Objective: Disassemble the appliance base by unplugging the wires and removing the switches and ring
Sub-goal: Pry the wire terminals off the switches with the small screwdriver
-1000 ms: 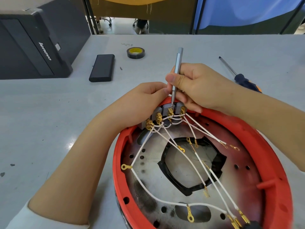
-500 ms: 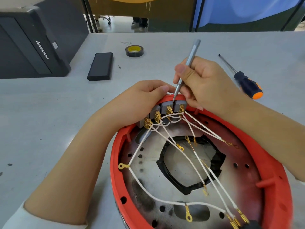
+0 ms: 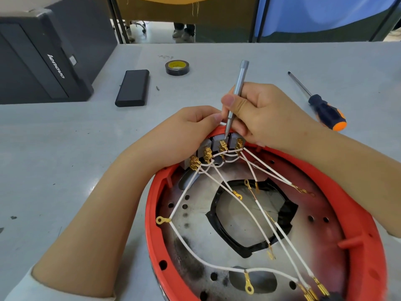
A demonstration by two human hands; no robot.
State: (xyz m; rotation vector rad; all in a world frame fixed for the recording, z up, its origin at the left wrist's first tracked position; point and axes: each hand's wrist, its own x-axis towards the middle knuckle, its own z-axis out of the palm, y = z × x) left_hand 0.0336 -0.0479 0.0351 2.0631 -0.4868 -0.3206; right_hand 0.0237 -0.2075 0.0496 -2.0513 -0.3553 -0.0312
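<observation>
Pinching a thin metal tool [image 3: 237, 88], the right hand [image 3: 263, 115] sets its tip among the switches [image 3: 219, 146]. Left hand [image 3: 184, 135] fingers curl over the red base [image 3: 373, 246] rim, their tips hidden. A screwdriver [image 3: 323, 109], tape roll [image 3: 177, 67] and black case [image 3: 132, 88] lie behind on the surface [image 3: 54, 148].

Both forearms reach forward, hands meeting; the left hand [image 3: 184, 131] curls downward (fingertips hidden), while the right hand [image 3: 260, 114] pinches a slim tool [image 3: 235, 94].
</observation>
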